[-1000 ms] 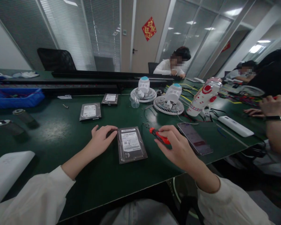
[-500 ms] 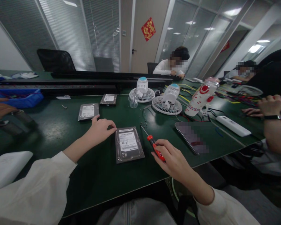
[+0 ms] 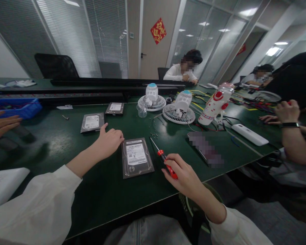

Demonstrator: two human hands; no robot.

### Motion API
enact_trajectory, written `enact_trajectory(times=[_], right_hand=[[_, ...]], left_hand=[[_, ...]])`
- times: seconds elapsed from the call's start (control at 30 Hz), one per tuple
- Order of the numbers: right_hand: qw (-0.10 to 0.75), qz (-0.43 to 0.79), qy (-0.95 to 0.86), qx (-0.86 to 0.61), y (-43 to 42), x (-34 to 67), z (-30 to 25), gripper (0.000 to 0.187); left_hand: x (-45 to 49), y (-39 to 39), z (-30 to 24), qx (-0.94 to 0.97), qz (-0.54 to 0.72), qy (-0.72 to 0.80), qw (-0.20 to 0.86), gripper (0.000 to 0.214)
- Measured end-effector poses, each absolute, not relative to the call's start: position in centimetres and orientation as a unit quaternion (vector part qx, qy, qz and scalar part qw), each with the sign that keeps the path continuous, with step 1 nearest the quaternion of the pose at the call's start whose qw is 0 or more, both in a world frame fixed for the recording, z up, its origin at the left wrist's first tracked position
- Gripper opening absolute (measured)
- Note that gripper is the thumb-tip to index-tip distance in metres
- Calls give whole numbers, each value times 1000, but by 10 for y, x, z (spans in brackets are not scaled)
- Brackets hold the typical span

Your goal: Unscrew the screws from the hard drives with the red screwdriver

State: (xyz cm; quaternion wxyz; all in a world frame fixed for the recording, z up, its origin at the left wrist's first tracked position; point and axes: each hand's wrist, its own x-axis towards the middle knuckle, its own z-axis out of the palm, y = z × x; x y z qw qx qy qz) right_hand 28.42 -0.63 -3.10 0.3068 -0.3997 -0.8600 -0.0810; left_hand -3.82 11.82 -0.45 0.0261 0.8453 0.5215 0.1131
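Note:
A hard drive (image 3: 137, 158) lies label up on the green table in front of me. My left hand (image 3: 111, 140) is at its upper left corner, fingertips touching or nearly touching the edge, with one finger stretched away. It grips nothing that I can see. In my right hand (image 3: 181, 172) is a red and black screwdriver (image 3: 165, 162), its shaft pointing up and left toward several small screws (image 3: 154, 135). The screwdriver's tip is just right of the drive, close above or on the table. Two more hard drives, one nearer (image 3: 92, 122) and one farther (image 3: 114, 109), lie behind my left hand.
Two white fans (image 3: 179, 110) lie face down behind a clear cup (image 3: 142, 111). At right are a phone (image 3: 205, 148), a bottle (image 3: 214, 105) and a white power bank (image 3: 250, 134). Another person's hand (image 3: 2, 126) is at left by a blue bin (image 3: 28, 108).
The view has shifted slightly, moving everything a little left. My hands keep their places by the drive and with the screwdriver. The other person's hand at left shows more.

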Motion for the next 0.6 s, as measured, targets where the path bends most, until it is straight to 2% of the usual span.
enact_trajectory(times=[0.23,0.37,0.6], right_hand=[[309,-72,-861,-398,-6,284,-31,14],[310,-74,-858,-402,-6,285,-31,15],[307,-62,-853,-418,-8,285,-34,15]], left_hand=[[-28,138,15,839,122,530,9,31],[9,166,27,860,114,495,47,34],[72,199,6,892,71,441,65,25]])
